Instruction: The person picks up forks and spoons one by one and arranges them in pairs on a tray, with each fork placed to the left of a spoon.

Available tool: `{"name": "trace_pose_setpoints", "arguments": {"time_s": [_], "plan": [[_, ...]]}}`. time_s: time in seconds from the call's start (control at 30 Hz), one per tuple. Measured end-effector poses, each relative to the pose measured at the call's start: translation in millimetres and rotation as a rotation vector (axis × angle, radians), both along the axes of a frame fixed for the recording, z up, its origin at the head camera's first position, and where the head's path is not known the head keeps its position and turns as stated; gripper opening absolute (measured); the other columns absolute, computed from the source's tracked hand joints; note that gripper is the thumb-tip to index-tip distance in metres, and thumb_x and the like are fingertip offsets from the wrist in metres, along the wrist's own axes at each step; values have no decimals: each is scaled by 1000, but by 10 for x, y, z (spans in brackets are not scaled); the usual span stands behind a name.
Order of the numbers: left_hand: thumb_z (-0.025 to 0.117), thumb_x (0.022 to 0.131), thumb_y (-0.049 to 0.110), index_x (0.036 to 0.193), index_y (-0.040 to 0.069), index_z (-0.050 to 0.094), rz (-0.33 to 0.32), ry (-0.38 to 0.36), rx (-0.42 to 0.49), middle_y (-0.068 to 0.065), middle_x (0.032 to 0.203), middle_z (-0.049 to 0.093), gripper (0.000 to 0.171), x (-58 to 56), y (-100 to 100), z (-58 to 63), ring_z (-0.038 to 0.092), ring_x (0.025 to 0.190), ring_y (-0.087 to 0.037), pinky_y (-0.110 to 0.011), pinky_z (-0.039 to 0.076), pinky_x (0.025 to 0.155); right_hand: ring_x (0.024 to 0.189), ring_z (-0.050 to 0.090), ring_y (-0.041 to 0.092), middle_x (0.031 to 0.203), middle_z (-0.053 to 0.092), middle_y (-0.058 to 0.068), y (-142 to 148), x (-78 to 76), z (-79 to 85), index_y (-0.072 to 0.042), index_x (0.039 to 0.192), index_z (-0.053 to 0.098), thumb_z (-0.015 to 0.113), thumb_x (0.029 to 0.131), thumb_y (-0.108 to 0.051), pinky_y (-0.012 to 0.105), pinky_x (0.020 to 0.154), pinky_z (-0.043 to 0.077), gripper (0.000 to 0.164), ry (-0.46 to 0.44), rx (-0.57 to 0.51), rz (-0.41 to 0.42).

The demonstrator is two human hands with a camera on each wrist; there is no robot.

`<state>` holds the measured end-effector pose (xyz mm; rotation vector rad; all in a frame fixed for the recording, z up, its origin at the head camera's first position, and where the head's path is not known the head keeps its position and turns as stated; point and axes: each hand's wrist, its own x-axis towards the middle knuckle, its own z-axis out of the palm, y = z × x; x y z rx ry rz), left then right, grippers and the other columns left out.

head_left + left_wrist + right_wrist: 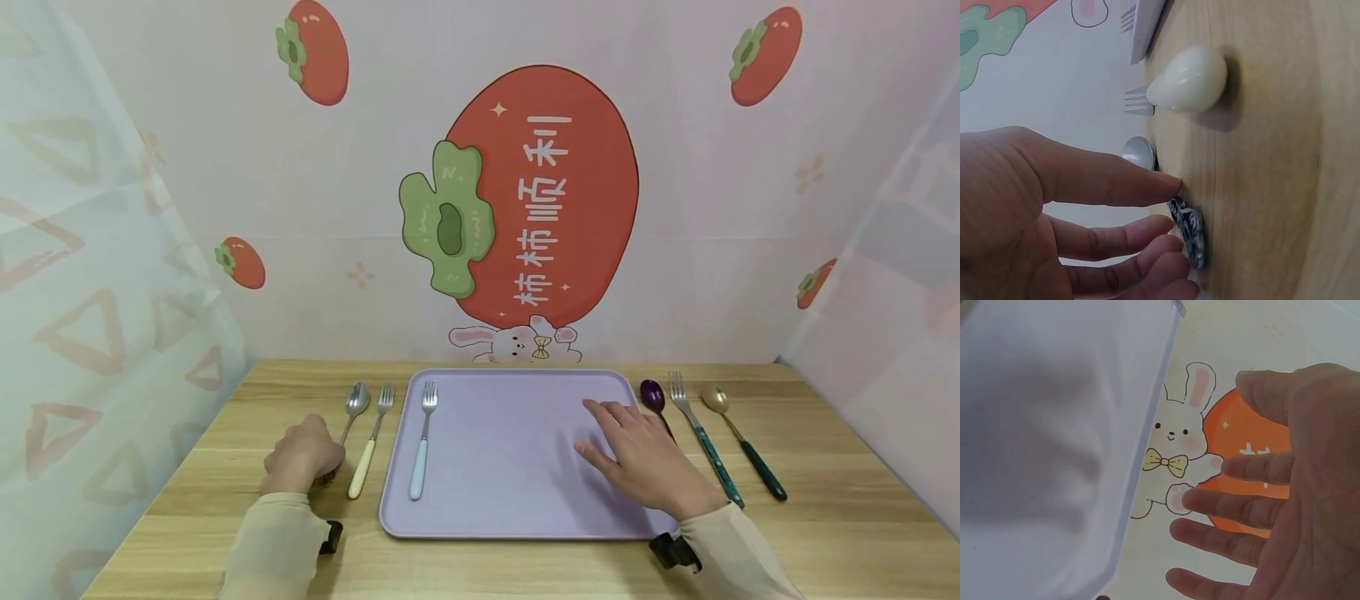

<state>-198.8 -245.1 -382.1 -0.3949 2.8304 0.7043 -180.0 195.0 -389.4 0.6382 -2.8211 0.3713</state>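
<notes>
Spoon (356, 401) left of the lilac tray (517, 517): left hand (302, 454) pinches its patterned handle. Right hand (645, 458) lies open, fingers straight, on the tray.

— What is the left hand (302, 454) on?

— A spoon (351, 410). It has a shiny silver bowl and a blue-and-white patterned handle (1187, 229). It lies flat on the wood, left of the tray, bowl pointing to the wall.

— Is the hand holding it?

— The fingers (1116, 182) curl over the handle end and touch it.

— What is next to it?

— A fork with a cream handle (367, 449), just beside it on the right.
</notes>
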Motion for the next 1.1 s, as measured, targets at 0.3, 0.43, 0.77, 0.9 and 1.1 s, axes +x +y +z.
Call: {"name": "trace_pose_setpoints", "arguments": {"time_s": [0.3,0.43,0.77,0.9,1.1], "plan": [[57,83,8,93,-2,52,19,1,16,-16,79,52,14,-3,28,-13,51,76,-37,-52,41,72,126,55,41,134,60,19,-8,5,-10,-4,146,50,62,100,-43,66,102,36,62,-1,8,-2],[57,82,7,88,-1,52,18,2,21,-16,77,52,11,2,26,-20,51,73,-36,-49,40,70,126,54,41,134,60,19,-10,6,-14,-4,146,50,62,100,-44,66,103,36,62,-5,7,-3],[55,83,7,77,3,52,1,-20,25,-13,72,50,8,23,-12,9,49,66,-31,-46,39,66,124,55,43,134,59,20,-22,-13,-13,-4,145,50,62,100,-43,66,101,39,62,-1,16,5],[57,81,7,79,2,52,7,12,28,-14,72,52,7,12,-7,-2,51,65,-31,-47,41,65,124,55,43,134,59,20,-30,-10,-12,-4,145,50,62,100,-43,66,101,39,61,-11,16,1],[56,84,5,90,-2,51,9,19,35,-17,76,54,11,1,5,-17,53,69,-35,-51,42,69,126,54,42,135,59,19,-33,-4,-21,-5,146,50,62,100,-43,66,102,38,61,-24,16,-2]]}}
